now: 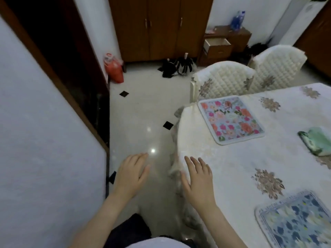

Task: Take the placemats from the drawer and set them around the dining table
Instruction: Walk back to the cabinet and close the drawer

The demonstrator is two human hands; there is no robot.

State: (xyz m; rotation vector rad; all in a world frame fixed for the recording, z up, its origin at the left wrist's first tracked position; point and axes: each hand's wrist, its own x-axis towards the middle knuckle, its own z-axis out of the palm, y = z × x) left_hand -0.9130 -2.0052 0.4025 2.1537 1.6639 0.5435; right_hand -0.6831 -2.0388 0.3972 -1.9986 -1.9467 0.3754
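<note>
Now we note both hands empty, fingers spread: left hand (131,173) over floor (143,113), right hand (198,178) over cloth (232,163) edge. Pink mat (231,119) and blue mat (293,219) lie laid; drawer (217,44) stands open, well apart. We might snag the cloth and drag the mats askew.

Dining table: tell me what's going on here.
A person stands at the dining table corner, both hands open and empty: left hand over the floor, right hand above the table edge. A pink floral placemat and a blue placemat already lie on the table. Across the room the drawer stands open.
</note>
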